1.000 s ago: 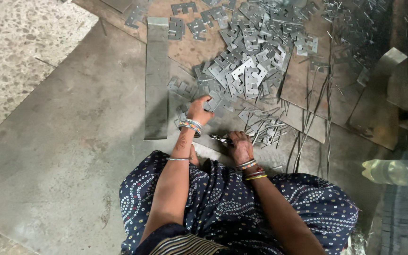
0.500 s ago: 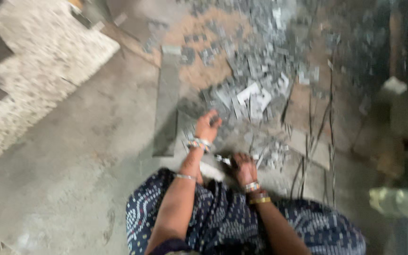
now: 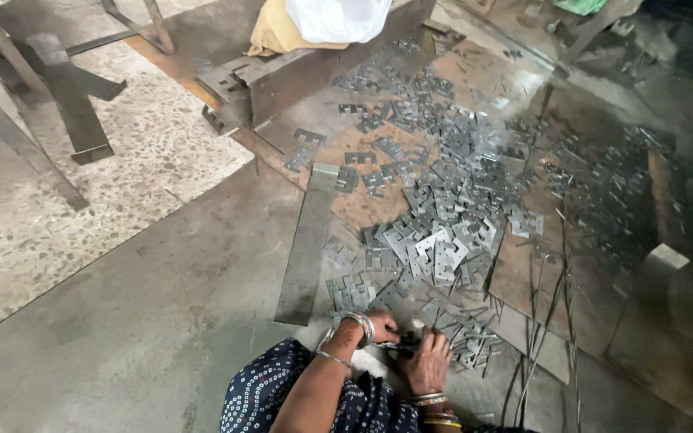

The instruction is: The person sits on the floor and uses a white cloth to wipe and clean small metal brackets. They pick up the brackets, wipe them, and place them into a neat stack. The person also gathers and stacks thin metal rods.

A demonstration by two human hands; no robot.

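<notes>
Your left hand (image 3: pixel 380 325) and right hand (image 3: pixel 427 362) meet low in the view, just above your lap in its dark blue dotted cloth (image 3: pixel 282 393). Both hands are curled in around a small metal piece (image 3: pixel 401 340) held between them; the fingers hide most of it, so you cannot tell its full shape or how tightly each hand grips it. Bangles ring both wrists.

The piece sits at the near edge of the pile of flat metal plates (image 3: pixel 435 240), which is the landmark here. Those plates are grey, thin and stamped, with notched rectangular outlines; a few in the middle of the pile catch the light and look paler. They lie loose and overlapping on the floor (image 3: pixel 162 305), thinning out toward the far side.

Just left of the pile lies a long flat metal bar (image 3: pixel 308 240), running away from you. To the right of the pile, thin metal rods (image 3: pixel 551 305) lie across rusty sheets. Beyond the pile, a heavy steel beam (image 3: pixel 314 76) carries a white sack (image 3: pixel 338 18) resting on a tan sack (image 3: pixel 278 32); what they hold is hidden.
</notes>
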